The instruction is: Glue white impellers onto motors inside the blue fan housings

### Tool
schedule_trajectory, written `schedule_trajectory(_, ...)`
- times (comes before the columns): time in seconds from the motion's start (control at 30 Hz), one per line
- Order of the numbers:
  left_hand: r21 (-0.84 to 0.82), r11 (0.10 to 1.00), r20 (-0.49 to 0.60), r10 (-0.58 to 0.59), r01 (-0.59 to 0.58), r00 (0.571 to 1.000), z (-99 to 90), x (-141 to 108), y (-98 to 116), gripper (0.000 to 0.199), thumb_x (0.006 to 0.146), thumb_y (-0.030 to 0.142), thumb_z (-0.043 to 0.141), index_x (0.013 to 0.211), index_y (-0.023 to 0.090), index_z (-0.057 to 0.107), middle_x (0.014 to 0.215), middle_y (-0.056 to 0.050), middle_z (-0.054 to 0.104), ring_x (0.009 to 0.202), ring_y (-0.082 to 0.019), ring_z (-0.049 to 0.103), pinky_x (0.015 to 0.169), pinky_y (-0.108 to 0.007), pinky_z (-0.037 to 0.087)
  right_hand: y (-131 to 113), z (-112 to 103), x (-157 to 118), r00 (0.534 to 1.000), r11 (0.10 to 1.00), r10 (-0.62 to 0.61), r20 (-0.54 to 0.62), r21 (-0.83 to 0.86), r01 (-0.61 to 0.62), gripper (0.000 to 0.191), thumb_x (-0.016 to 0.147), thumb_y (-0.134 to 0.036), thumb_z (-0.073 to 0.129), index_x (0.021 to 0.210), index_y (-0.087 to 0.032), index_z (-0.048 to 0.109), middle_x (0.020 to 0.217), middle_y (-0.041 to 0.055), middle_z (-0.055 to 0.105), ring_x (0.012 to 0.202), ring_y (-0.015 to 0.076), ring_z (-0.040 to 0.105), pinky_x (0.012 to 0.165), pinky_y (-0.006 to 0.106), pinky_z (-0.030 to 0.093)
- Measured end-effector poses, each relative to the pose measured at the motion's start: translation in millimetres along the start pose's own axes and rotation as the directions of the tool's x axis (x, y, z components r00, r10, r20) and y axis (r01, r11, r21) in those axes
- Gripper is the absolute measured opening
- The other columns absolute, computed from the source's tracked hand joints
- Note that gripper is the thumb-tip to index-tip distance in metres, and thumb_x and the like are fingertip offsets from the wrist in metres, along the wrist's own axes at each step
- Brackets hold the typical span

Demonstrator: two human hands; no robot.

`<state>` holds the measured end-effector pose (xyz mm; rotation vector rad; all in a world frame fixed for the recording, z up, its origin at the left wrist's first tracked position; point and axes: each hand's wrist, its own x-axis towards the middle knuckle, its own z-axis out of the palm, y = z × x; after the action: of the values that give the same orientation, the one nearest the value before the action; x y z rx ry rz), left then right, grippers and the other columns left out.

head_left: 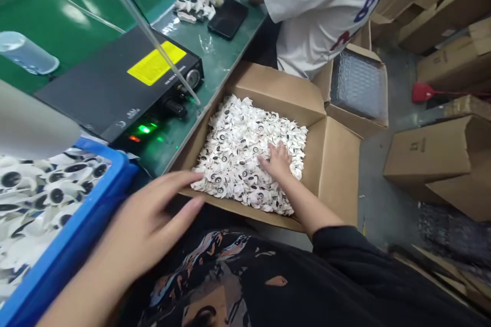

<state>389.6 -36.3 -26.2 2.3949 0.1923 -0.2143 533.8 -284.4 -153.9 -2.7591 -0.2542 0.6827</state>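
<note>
and here's the right hand (279, 162) out over the heap of small white pieces (238, 138), fingers open and spread, palm down on the top layer, a bit right of the middle of the cardboard box (339, 168). no grip to be seen; what's under the palm, i can't tell.

the left hand (143, 230) is at the box's near left corner, thumb and forefinger well parted, nothing between them. it's blurred, so whether a fingertip touches the edge or the pieces is hard to call.

the pieces, many with dark round centres, lie loose and jumbled inside the box, close up to its near and left edges. this looks like handling the loose heap, perhaps spreading or feeling over it. any sweep from here calls for a flat, light palm; any pick-up calls for the right fingers to close, with the left clear of the corner.

alongside the left edge runs the green table (205, 64), carrying a black unit (103, 76) with lit lamps. over on the left, a blue bin (92, 214) holds more dark-centred white pieces. past the far edge, a person in a white shirt (307, 0).
</note>
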Motion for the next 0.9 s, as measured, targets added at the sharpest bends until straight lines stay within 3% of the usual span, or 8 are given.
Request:
schedule_trajectory(0.1, 0.300, 0.951, 0.237, -0.151, 0.076, 0.960, 67.6, 77, -9, 0.051, 0.095, 0.044, 0.042, 0.138, 0.023, 0.057, 0.147, -0.009, 0.056, 0.137, -0.030, 0.048, 0.114, -0.041, 0.038, 27, 29, -11, 0.986, 0.987, 0.153, 0.068, -0.067, -0.148, 0.077, 0.098, -0.050, 0.047, 0.157, -0.006, 0.023, 0.163, 0.0250, 0.011, 0.152, 0.0425, 0.005, 0.118, 0.067, 0.007)
schedule_trajectory(0.13, 0.363, 0.926, 0.247, -0.206, 0.107, 0.947, 90.0, 95, -14, 0.056, 0.093, 0.043, 0.045, 0.143, 0.019, 0.053, 0.155, -0.014, 0.045, 0.145, -0.038, 0.036, 0.118, -0.051, 0.030, 28, 37, -20, 0.983, 0.986, 0.151, 0.104, -0.081, -0.143, 0.080, 0.096, -0.054, 0.049, 0.158, -0.011, 0.022, 0.164, 0.0217, 0.012, 0.153, 0.0402, 0.005, 0.119, 0.064, 0.007)
schedule_trajectory(0.27, 0.525, 0.837, 0.307, -0.354, 0.153, 0.884, 142.1, 108, -30, 0.081, 0.089, 0.059, 0.047, 0.155, 0.013, 0.034, 0.162, -0.027, 0.025, 0.148, -0.055, 0.014, 0.108, -0.074, 0.023, 22, 53, -57, 0.971, 0.994, 0.074, 0.228, -0.097, -0.053, 0.080, 0.093, -0.062, 0.049, 0.158, -0.021, 0.028, 0.164, 0.0164, 0.020, 0.150, 0.0358, 0.020, 0.119, 0.054, 0.020)
schedule_trajectory(0.4, 0.534, 0.845, 0.436, -0.254, -0.021, 0.863, 139.0, 87, -31, 0.073, 0.088, 0.064, 0.046, 0.147, 0.021, 0.048, 0.150, -0.022, 0.047, 0.142, -0.044, 0.035, 0.111, -0.057, 0.032, 31, 43, -64, 0.964, 0.993, 0.070, 0.256, -0.112, -0.042, 0.072, 0.090, -0.063, 0.053, 0.151, -0.026, 0.041, 0.147, 0.0190, 0.046, 0.134, 0.0386, 0.044, 0.108, 0.056, 0.034)
schedule_trajectory(0.47, 0.526, 0.847, 0.472, -0.214, -0.079, 0.855, 135.4, 86, -31, 0.068, 0.089, 0.063, 0.045, 0.144, 0.024, 0.052, 0.146, -0.019, 0.051, 0.139, -0.041, 0.041, 0.110, -0.052, 0.035, 38, 38, -58, 0.967, 0.989, 0.095, 0.238, -0.133, -0.064, 0.073, 0.086, -0.065, 0.058, 0.145, -0.024, 0.048, 0.145, 0.0208, 0.046, 0.135, 0.0433, 0.041, 0.109, 0.063, 0.028)
schedule_trajectory(0.63, 0.543, 0.838, 0.464, -0.241, -0.058, 0.853, 145.3, 93, -33, 0.077, 0.087, 0.065, 0.049, 0.152, 0.024, 0.041, 0.162, -0.018, 0.028, 0.150, -0.048, 0.012, 0.115, -0.064, 0.020, 33, 46, -58, 0.972, 0.985, 0.126, 0.197, -0.141, -0.099, 0.073, 0.090, -0.063, 0.055, 0.149, -0.022, 0.043, 0.158, 0.0199, 0.031, 0.148, 0.0447, 0.020, 0.115, 0.067, 0.014)
schedule_trajectory(0.8, 0.502, 0.862, 0.520, -0.234, -0.073, 0.822, 151.3, 90, -22, 0.063, 0.091, 0.057, 0.055, 0.143, 0.022, 0.050, 0.144, -0.014, 0.051, 0.133, -0.035, 0.047, 0.106, -0.055, 0.039, 23, 48, -73, 0.964, 0.990, 0.116, 0.238, -0.105, -0.093, 0.073, 0.091, -0.059, 0.058, 0.150, -0.020, 0.039, 0.151, 0.0178, 0.041, 0.135, 0.0361, 0.044, 0.111, 0.059, 0.034)
schedule_trajectory(0.9, 0.520, 0.853, 0.514, -0.273, -0.042, 0.813, 151.1, 90, -18, 0.065, 0.092, 0.061, 0.053, 0.144, 0.022, 0.047, 0.142, -0.014, 0.052, 0.126, -0.033, 0.052, 0.103, -0.056, 0.043, 30, 40, -73, 0.961, 0.988, 0.137, 0.240, -0.099, -0.116, 0.073, 0.089, -0.061, 0.062, 0.149, -0.025, 0.041, 0.151, 0.0149, 0.040, 0.137, 0.0373, 0.040, 0.112, 0.063, 0.031)
